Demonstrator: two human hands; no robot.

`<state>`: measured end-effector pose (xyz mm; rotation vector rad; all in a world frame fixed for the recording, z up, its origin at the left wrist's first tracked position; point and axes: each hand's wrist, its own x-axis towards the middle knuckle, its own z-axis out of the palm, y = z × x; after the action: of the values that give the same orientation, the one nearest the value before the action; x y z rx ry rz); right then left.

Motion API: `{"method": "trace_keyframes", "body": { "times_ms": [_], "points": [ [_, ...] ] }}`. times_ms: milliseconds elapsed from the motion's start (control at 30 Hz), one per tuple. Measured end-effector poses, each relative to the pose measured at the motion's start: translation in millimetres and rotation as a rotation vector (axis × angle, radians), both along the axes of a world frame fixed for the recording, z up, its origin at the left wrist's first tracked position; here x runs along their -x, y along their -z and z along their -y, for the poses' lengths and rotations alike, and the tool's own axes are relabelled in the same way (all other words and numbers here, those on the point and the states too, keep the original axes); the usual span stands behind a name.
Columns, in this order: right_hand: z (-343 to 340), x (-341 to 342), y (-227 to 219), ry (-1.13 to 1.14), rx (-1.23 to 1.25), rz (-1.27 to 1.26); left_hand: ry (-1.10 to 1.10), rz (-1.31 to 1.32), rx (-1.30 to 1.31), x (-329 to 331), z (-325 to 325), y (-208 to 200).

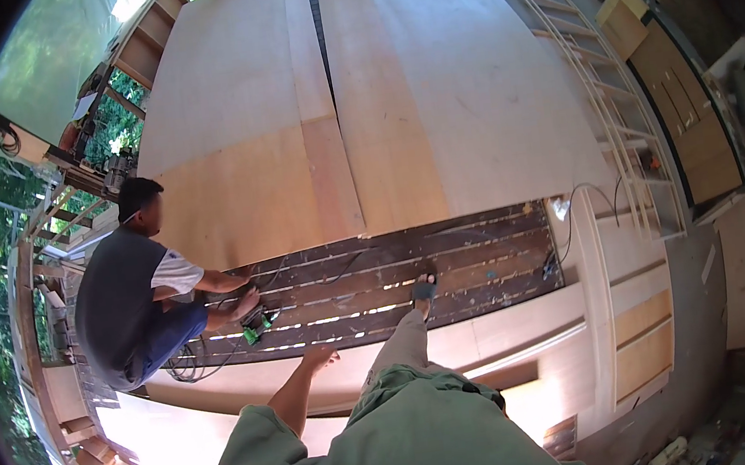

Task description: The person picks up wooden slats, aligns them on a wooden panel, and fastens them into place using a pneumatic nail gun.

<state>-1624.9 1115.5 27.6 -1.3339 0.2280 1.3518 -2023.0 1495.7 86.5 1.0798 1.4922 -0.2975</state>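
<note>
My left hand hangs in front of my green shirt, above a pale board on the floor. Its fingers are loosely bent and slightly apart, with nothing visible in them. My right hand is out of the picture. Ahead, a large plywood panel lies flat on the left, with a second plywood panel beside it across a narrow dark gap. A dark slatted floor shows between these panels and me, and my sandalled foot rests on it. Neither panel is touched by my hand.
A person squats at the left, hands low by the near panel edge, close to a green power tool and coiled cable. Wooden ladder-like frames lie at the right. Black cable crosses the floor. Loose boards lie near me.
</note>
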Motion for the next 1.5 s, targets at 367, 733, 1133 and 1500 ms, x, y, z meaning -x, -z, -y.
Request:
{"method": "trace_keyframes", "body": {
  "times_ms": [367, 733, 1133, 1500],
  "points": [
    [-142.1, -178.3, -105.3, 0.204, 0.401, 0.152, 0.363, 0.336, -0.327, -192.4, -124.8, 67.9],
    [-74.8, -218.2, -22.4, -0.109, 0.555, 0.101, -0.297, 0.375, -0.070, -256.1, -108.0, -4.1],
    [-47.1, -443.9, -21.2, -0.488, 0.700, 0.277, -0.756, 0.051, 0.072, -259.0, 218.9, -32.7],
    [-216.8, -479.2, -35.0, -0.653, 0.440, 0.356, -0.950, 0.145, -0.004, -307.6, 362.7, -37.6]
  ]
}}
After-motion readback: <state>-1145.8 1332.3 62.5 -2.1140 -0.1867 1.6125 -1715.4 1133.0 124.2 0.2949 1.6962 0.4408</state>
